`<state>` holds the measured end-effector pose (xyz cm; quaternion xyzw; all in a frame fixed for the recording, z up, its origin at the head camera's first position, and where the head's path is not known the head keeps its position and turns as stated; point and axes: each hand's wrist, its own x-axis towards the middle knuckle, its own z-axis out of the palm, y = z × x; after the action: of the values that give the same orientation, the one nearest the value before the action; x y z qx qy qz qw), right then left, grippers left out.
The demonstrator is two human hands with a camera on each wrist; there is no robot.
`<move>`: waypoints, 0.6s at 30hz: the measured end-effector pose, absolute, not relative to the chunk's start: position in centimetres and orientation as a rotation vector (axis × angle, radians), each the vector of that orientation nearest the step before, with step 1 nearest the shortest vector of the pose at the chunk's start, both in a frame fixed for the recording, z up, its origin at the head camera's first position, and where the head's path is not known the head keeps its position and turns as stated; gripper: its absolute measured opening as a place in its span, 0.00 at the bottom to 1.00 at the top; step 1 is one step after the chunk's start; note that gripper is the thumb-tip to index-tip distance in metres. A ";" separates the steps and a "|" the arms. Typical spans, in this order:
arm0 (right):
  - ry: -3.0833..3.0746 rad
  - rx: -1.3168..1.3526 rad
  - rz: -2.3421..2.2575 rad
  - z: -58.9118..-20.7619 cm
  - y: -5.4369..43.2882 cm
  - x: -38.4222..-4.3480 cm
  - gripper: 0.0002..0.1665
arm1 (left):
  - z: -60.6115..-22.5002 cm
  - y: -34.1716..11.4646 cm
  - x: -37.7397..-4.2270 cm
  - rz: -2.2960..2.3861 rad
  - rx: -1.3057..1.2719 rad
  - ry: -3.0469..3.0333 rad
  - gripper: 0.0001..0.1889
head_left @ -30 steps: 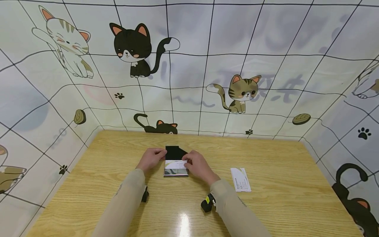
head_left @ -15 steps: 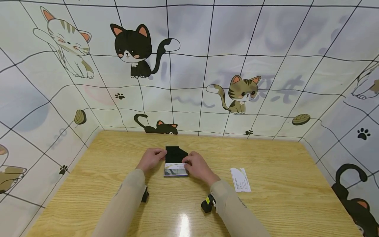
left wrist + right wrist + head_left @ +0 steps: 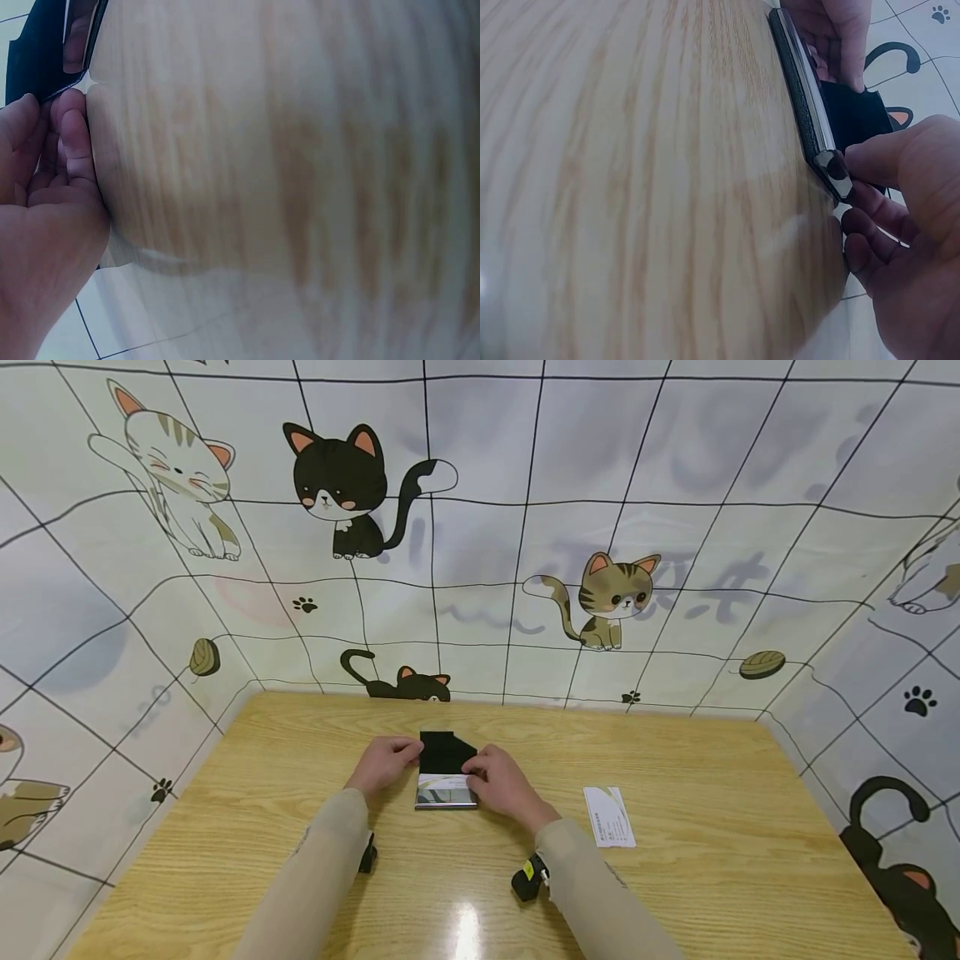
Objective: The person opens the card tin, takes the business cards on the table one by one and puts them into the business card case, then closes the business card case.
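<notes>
An opened business card case lies at the middle of the table. Its black inner part points away from me, and the shiny metal part is nearest. A white business card is partly tucked into the metal part, leaving a strip visible. My left hand pinches the left edge of the black part, thumb above and fingers below in the left wrist view. With thumb and fingers, my right hand grips the case's right side near the card. Another printed card lies apart to the right.
The wooden table ends at a cat-patterned cloth backdrop, which rises behind it and on both sides. A black wrist device sits at the right sleeve.
The white card has slid toward me into the metal part, so less of it shows. Both hands keep nearly the same places.
</notes>
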<state>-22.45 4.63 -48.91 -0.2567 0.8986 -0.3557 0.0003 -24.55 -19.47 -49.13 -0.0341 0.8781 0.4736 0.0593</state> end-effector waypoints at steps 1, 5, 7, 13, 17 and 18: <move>2.812 -0.797 -1.131 -48.9 4.7 -22.4 0.09 | -49.1 -19.5 -24.6 1.437 -0.104 2.656 0.13; 2.773 -0.730 -1.172 -48.7 5.2 -22.3 0.10 | -49.2 -19.6 -24.6 1.451 -0.103 2.649 0.13; 2.760 -0.707 -1.188 -48.6 5.7 -22.3 0.10 | -49.1 -19.6 -24.6 1.454 -0.101 2.649 0.13; 2.753 -0.665 -1.209 -48.2 7.5 -22.3 0.10 | -49.2 -19.6 -24.6 1.446 -0.093 2.660 0.12; 2.762 -0.642 -1.208 -47.7 8.8 -22.2 0.10 | -49.2 -19.6 -24.6 1.443 -0.099 2.660 0.12; 2.769 -0.637 -1.204 -47.6 9.2 -22.2 0.10 | -49.1 -19.5 -24.6 1.443 -0.100 2.658 0.12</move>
<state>-22.19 9.20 -47.59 -0.2062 0.8969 -0.3901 0.0279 -24.55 -19.52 -49.11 -0.0330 0.8768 0.4762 0.0578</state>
